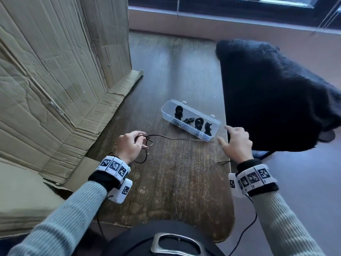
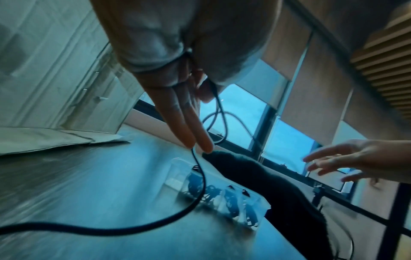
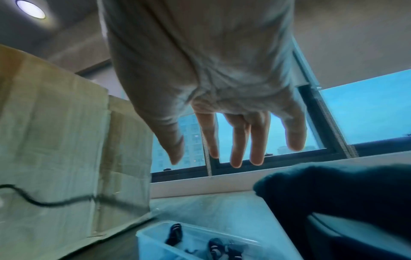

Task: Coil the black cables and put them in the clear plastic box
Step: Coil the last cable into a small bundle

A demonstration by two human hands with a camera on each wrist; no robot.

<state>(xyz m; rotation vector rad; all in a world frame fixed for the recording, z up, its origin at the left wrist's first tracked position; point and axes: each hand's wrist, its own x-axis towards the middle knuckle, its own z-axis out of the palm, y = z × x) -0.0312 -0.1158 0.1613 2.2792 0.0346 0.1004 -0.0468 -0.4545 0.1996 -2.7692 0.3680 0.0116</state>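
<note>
On the dark wooden table [image 1: 175,182] lies a clear plastic box [image 1: 167,112], lid off, with several coiled black cables [image 1: 198,122] inside. My left hand [image 1: 137,140] is left of the box and grips loops of a thin black cable [image 1: 166,137]. The cable's free length trails right along the table to the box's near side. In the left wrist view the cable [image 2: 201,179] runs round my left hand [image 2: 189,114] with the thumb on it. My right hand [image 1: 232,139] hovers at the table's right edge beside the box, fingers spread [image 3: 235,140], holding nothing.
A big crumpled cardboard box [image 1: 55,71] stands along the table's left side. A black fleecy cover [image 1: 267,98] hangs just right of the table, close to my right hand. A short dark cable end [image 1: 223,162] lies at the right edge. A window sill runs behind.
</note>
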